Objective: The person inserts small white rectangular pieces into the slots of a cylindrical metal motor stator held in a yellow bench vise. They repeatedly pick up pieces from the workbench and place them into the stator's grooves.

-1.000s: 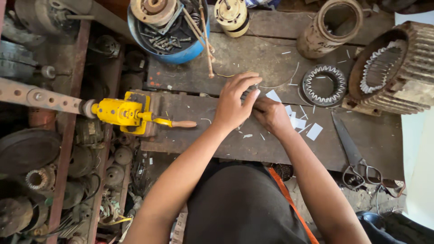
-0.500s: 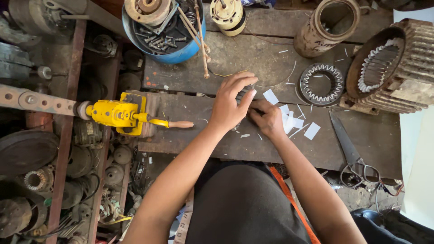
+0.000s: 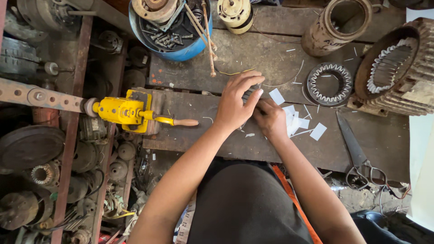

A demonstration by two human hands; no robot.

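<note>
Grey and ribbed, a small dark stator core (image 3: 250, 94) sits between your two hands at the middle of the worn wooden workbench (image 3: 217, 135), and most of it is hidden under your fingers. Your left hand (image 3: 238, 101) is curled over the top of it, fingers wrapped round its far side and thumb lying along its near edge, so that hand is clasped on the core. Your right hand (image 3: 270, 118) is pressed against the core's right side with the fingers bunched; whether they pinch something there cannot be told.

Just right of your right hand lies a scatter of white paper slips (image 3: 296, 122), with one more slip (image 3: 276, 96) a little above them and another (image 3: 318, 131) off to the right. Farther right on the bench, a toothed stator ring (image 3: 329, 84) lies flat, and beside it a large rusty motor housing (image 3: 398, 68) shows its slotted inside. A rusty cylindrical casing (image 3: 337, 25) stands behind the ring. A pair of long metal shears (image 3: 355, 151) lies near the bench's front right edge, well apart from your hands.

To your left, a yellow hand-crank winder (image 3: 126, 112) with a wooden handle (image 3: 185, 122) is fixed at the bench's edge. Behind it stands a blue tub (image 3: 181, 49) full of bolts and parts, with thin wooden sticks (image 3: 209, 38) leaning out of it.
</note>
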